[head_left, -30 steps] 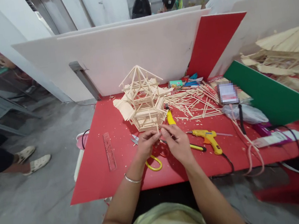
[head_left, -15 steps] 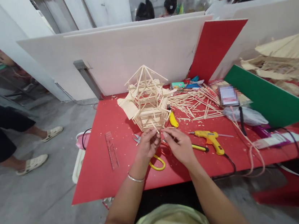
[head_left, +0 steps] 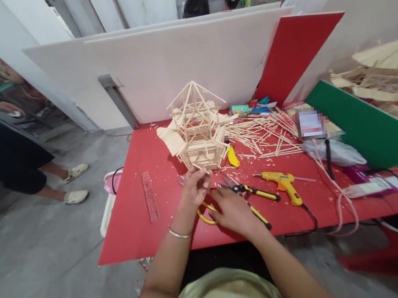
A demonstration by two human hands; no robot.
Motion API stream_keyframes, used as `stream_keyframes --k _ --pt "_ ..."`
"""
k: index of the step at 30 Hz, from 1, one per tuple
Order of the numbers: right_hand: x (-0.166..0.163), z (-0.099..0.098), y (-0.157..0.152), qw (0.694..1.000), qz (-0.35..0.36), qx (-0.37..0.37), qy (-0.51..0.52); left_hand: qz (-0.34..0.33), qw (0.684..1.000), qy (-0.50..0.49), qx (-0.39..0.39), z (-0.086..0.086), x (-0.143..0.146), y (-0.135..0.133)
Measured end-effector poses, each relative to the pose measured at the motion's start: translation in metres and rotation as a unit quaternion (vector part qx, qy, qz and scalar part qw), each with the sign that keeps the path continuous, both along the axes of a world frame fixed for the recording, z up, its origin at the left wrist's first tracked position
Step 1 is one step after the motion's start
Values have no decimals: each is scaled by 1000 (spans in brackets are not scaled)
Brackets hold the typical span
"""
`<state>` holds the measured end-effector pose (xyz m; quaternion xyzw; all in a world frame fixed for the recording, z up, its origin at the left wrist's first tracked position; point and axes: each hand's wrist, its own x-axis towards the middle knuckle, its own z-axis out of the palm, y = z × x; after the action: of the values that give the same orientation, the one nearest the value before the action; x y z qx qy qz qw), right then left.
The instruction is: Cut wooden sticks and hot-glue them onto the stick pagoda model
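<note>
- Well left of your left hand, a clear, flat plastic ruler [head_left: 150,197] is lying on the red, flat-topped table [head_left: 122,235]; a forearm swinging wide could be knocking it, though the risk is looking small.
- Your left hand [head_left: 196,186] is pinching a short, pale wooden stick [head_left: 200,168] between thumb and fingertips. Too loose a pinch could be letting it drop; too hard a one could be snapping it.
- Just beyond your left hand, the pale, tiered wooden-stick model [head_left: 197,134] is standing upright. Its struts are looking fragile, so a bumping knuckle could be cracking a joint or shifting the frame.
- Partly under your hands, the yellow-looped metal scissors [head_left: 203,219] are lying with blades pointing away; fingers snagging the loop could be swinging the tips around.
- Your right hand [head_left: 233,207] is hanging low, palm down, fingers bent beside that loop; whether it is gripping anything, I cannot tell.
- Just right of that hand, the yellow-and-black-handled metal cutters [head_left: 266,194] are lying splayed; a wrist pressing on a handle could be flipping them.
- Farther right, the yellow plastic glue gun [head_left: 285,184] is pointing its nozzle toward your right hand. If it is heating, a careless sideways reach could be burning you; a forearm catching its cord could be dragging it.
</note>
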<state>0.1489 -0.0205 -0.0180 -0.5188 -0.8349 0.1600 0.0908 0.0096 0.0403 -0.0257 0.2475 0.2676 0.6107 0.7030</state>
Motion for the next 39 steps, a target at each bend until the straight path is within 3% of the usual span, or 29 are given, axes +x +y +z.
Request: stream_keyframes --k 3,7,14,19,24,29,33,39 --pt "-18 -11 -7 997 -10 16 -77 0 1000 -15 0 2 -1 -1" --pt "-25 -29 -6 994 -29 26 -100 -1 999 -42 8 5 -3 -2" --pt "26 -47 -24 986 -132 52 -91 -13 996 -89 9 9 -7 -3" --pt "64 -32 -37 977 -187 104 -18 -36 990 -134 -16 13 -10 -5" --pt "60 2 -25 959 -125 209 142 -46 985 -152 -63 7 -7 -5" --pt "41 19 -10 967 -109 220 67 -59 982 -146 -102 1 -5 -2" --pt "33 18 -4 970 -119 212 18 -69 977 -146 -141 3 -6 -3" --pt "29 15 0 974 -108 197 28 -60 969 -177 -163 8 -5 -7"
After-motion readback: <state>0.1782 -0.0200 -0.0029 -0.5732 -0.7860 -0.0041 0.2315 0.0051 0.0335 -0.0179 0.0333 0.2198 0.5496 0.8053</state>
